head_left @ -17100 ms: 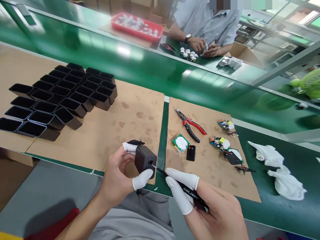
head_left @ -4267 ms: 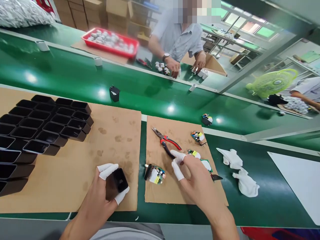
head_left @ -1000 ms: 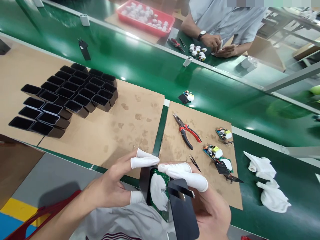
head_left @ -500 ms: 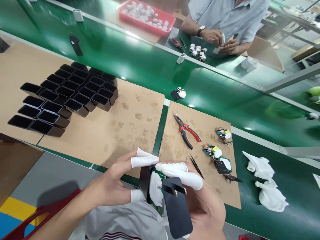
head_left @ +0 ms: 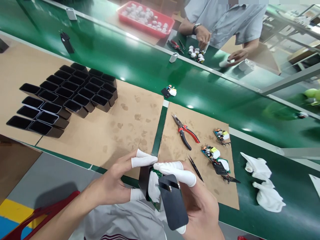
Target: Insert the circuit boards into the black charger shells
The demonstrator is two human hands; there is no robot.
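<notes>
My left hand [head_left: 112, 181], with white finger cots on, is closed around a black charger housing [head_left: 144, 180]. In my right hand [head_left: 202, 203], also in finger cots, is a green circuit board [head_left: 158, 206] bearing a white patch, together with a black plug cover [head_left: 174, 205] that has two metal prongs. The board's left edge sits at the housing's open end, partly inside it; how deep I cannot tell. The fingertips of both hands meet above the housing. Beyond my right hand lie tweezers [head_left: 195, 167] and red-and-black pliers [head_left: 184, 130].
Several empty black housings [head_left: 71, 86] stand grouped on the cardboard [head_left: 130, 123] at left. Circuit boards [head_left: 212, 152] lie at right, near white crumpled cloths [head_left: 268, 196]. Across the green belt [head_left: 140, 73], which carries a few parts, a co-worker [head_left: 220, 26] sits by a red tray [head_left: 162, 33].
My right hand has shifted slightly left with the board and plug cover, closer to the housing. Parts on the green belt have moved left. The co-worker's hands have come apart.
</notes>
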